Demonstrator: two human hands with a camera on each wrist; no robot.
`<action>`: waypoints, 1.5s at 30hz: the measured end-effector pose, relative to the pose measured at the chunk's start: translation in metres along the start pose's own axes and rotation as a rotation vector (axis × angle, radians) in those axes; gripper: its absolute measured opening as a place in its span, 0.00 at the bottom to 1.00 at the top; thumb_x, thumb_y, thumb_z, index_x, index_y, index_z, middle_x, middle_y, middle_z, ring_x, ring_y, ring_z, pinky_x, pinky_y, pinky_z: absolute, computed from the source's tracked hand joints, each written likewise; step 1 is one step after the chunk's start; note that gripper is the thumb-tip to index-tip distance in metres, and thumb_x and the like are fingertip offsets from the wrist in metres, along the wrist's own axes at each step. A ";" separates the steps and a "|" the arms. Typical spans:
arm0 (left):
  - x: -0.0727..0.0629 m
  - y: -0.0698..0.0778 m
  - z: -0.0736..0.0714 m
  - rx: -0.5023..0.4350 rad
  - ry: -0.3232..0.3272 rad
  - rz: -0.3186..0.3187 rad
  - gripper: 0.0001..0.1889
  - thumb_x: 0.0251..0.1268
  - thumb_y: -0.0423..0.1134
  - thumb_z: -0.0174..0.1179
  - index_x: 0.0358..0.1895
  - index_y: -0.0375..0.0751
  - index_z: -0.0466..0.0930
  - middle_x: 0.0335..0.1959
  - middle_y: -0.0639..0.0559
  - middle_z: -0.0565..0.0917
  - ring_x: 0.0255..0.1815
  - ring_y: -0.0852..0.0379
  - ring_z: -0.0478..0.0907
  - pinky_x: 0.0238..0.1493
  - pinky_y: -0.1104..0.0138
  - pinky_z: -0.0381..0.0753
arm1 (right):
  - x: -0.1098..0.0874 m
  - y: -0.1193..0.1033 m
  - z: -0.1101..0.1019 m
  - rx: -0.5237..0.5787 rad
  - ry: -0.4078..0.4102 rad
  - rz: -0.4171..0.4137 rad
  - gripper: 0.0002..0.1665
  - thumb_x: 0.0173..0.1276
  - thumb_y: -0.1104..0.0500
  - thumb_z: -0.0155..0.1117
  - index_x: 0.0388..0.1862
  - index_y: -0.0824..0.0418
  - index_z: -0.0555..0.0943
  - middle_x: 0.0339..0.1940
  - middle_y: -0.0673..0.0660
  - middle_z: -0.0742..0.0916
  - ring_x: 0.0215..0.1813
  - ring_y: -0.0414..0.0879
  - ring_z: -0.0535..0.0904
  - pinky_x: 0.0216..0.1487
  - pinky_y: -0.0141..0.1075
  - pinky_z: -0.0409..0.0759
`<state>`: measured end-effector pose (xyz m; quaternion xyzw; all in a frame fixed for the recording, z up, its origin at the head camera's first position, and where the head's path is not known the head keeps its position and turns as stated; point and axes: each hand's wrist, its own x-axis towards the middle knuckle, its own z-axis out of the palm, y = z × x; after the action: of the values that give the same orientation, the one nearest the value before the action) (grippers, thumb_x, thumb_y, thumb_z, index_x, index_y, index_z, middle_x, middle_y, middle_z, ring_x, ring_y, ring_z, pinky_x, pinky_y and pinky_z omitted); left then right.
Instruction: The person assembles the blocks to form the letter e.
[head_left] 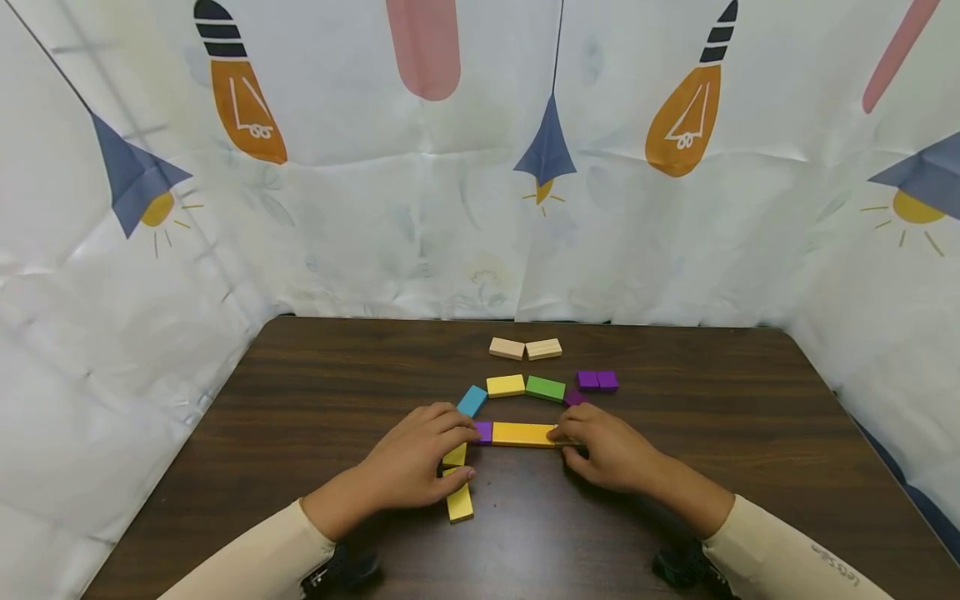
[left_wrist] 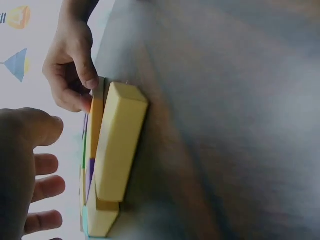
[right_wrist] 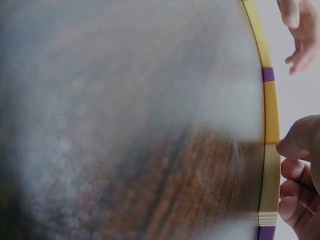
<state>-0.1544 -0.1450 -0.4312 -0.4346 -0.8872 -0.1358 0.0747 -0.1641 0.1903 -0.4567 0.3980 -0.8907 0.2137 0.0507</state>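
Note:
My left hand (head_left: 420, 457) hovers with fingers spread loosely above two yellow blocks (head_left: 460, 504); the left wrist view shows its fingers (left_wrist: 47, 187) apart from them. At the other side, my right hand (head_left: 617, 450) pinches a pale wooden block (right_wrist: 270, 180) with thumb and fingers. That block lies end to end with an orange-yellow block (head_left: 523, 434), which meets a small purple block (head_left: 484, 432) on its left. Behind this row, a blue block (head_left: 472, 401), a yellow block (head_left: 506, 385), and a green block (head_left: 545, 388) form an arch, its right end partly hidden by my right hand.
Two purple blocks (head_left: 597, 381) lie side by side beyond my right hand. Farther back are two plain wooden blocks (head_left: 507, 348). The dark brown table (head_left: 337, 358) reaches a white printed curtain (head_left: 465, 242) behind and at both sides.

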 end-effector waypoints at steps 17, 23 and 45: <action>0.044 -0.002 0.017 0.007 -0.151 -0.049 0.22 0.70 0.58 0.62 0.61 0.54 0.83 0.64 0.58 0.80 0.70 0.48 0.68 0.70 0.48 0.66 | -0.001 -0.003 0.000 0.000 -0.029 0.044 0.12 0.68 0.61 0.70 0.50 0.54 0.88 0.46 0.47 0.82 0.48 0.39 0.76 0.49 0.40 0.82; 0.050 -0.003 0.020 0.023 -0.141 -0.055 0.22 0.69 0.57 0.63 0.61 0.54 0.84 0.63 0.57 0.81 0.70 0.47 0.69 0.69 0.47 0.67 | -0.001 -0.004 0.000 0.001 -0.034 0.050 0.12 0.68 0.61 0.70 0.50 0.54 0.88 0.47 0.47 0.82 0.48 0.39 0.77 0.49 0.40 0.82; 0.052 -0.008 0.021 -0.031 -0.171 -0.035 0.17 0.71 0.55 0.63 0.56 0.56 0.86 0.57 0.60 0.84 0.70 0.45 0.70 0.72 0.46 0.64 | 0.001 0.000 -0.001 -0.010 -0.012 0.018 0.12 0.67 0.62 0.70 0.49 0.55 0.88 0.46 0.47 0.82 0.48 0.39 0.77 0.48 0.39 0.82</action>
<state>-0.1932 -0.1046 -0.4396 -0.4302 -0.8955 -0.1134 -0.0103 -0.1645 0.1899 -0.4560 0.3910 -0.8956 0.2072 0.0456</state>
